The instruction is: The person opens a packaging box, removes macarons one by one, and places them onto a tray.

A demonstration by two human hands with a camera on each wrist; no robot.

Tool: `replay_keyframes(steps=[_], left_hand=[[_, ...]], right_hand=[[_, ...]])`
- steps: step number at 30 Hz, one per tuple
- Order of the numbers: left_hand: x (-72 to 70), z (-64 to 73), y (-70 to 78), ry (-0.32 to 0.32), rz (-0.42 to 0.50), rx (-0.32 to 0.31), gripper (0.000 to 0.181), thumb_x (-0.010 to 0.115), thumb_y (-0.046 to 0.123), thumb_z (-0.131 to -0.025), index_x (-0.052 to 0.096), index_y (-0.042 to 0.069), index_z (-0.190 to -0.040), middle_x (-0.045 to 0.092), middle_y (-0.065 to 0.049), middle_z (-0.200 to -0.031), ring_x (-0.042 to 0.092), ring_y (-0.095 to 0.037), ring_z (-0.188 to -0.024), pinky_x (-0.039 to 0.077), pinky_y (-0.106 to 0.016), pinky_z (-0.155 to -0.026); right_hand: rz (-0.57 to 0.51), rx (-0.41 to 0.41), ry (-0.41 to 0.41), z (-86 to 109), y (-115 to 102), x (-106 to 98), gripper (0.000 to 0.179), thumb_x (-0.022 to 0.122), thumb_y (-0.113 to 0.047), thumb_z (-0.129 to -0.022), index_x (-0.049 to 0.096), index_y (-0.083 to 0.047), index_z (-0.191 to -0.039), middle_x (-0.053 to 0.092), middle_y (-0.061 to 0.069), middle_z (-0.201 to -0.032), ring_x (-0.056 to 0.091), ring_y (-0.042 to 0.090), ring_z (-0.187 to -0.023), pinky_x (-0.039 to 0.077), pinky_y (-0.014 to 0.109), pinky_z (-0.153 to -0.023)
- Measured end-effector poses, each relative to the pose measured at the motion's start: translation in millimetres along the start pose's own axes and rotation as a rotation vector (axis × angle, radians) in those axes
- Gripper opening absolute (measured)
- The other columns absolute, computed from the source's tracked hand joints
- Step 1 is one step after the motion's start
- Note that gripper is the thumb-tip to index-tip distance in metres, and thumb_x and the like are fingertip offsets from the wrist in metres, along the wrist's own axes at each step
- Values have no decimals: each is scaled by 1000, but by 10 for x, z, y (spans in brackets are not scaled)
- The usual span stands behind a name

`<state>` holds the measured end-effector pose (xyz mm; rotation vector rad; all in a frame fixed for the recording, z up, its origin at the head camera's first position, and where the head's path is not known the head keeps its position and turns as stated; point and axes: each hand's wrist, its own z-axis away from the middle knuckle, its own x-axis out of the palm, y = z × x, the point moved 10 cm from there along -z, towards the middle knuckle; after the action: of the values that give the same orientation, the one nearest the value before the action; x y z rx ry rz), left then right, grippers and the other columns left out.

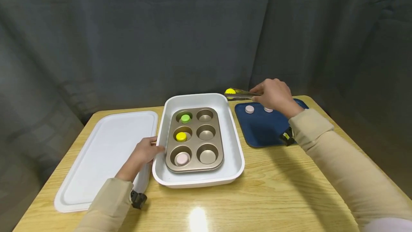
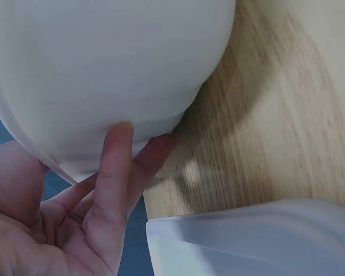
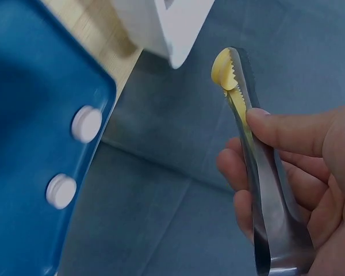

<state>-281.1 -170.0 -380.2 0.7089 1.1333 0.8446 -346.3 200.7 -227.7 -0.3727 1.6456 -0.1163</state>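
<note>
Tongs point(image 3: 263, 178) we squeeze in our right hand point(image 1: 273, 93) clamp a yellow macaron point(image 1: 230, 91), likely avoiding finger contact, while our left hand point(image 1: 145, 151) grips the white basin point(image 1: 199, 182), seemingly steadying it.

I record a yellowish wood-grain table point(image 1: 257, 189) beneath my left hand point(image 1: 145, 152) and my right hand point(image 1: 273, 93). Dark grey, creased drapery point(image 1: 145, 38) hangs beyond both and to either side. Bright glare point(image 1: 197, 219) marks the table, nearer me than either hand.
</note>
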Motion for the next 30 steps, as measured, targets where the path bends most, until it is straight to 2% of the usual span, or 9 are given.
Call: replay_keyframes(steps=[4, 10, 17, 23, 30], left_hand=[[2, 20, 17, -3, -4, 10, 52, 57, 5, -93, 49, -13, -140, 68, -29, -109, 72, -28, -83, 62, -38, -66], [6, -3, 2, -4, -9, 11, 52, 57, 5, -92, 49, -12, -140, 68, -28, -109, 72, -27, -83, 63, -39, -67], [6, 1, -16, 1, -19, -7, 52, 57, 5, -93, 48, -12, -141, 67, -29, -112, 72, -27, -85, 63, -39, -68], [2, 5, -17, 2, -20, -15, 53, 57, 5, -93, 48, -12, -142, 67, -29, -114, 72, -28, -86, 63, -39, -68], [4, 15, -17, 5, -25, -19, 54, 58, 5, -93, 46, -11, -143, 66, -29, -114, 72, -28, -86, 63, -39, -68]], right_hand=[[3, 36, 18, 57, 223, -57, 34, 71, -18, -94, 72, -2, -125, 71, 22, -117, 65, 37, -89, 45, 38, -55], [28, 99, 50, 127, 575, -127, 35, 70, -18, -95, 71, 1, -124, 69, 26, -118, 61, 43, -97, 49, 51, -71], [56, 161, 63, 204, 954, -169, 36, 70, -19, -94, 70, 2, -123, 68, 28, -118, 61, 44, -93, 49, 51, -68], [87, 201, 82, 234, 1271, -141, 34, 71, -18, -92, 72, 3, -119, 67, 31, -116, 59, 47, -92, 49, 56, -68], [104, 273, 40, 299, 1588, -27, 37, 69, -17, -92, 69, 4, -123, 61, 35, -121, 58, 51, -95, 50, 54, -66]])
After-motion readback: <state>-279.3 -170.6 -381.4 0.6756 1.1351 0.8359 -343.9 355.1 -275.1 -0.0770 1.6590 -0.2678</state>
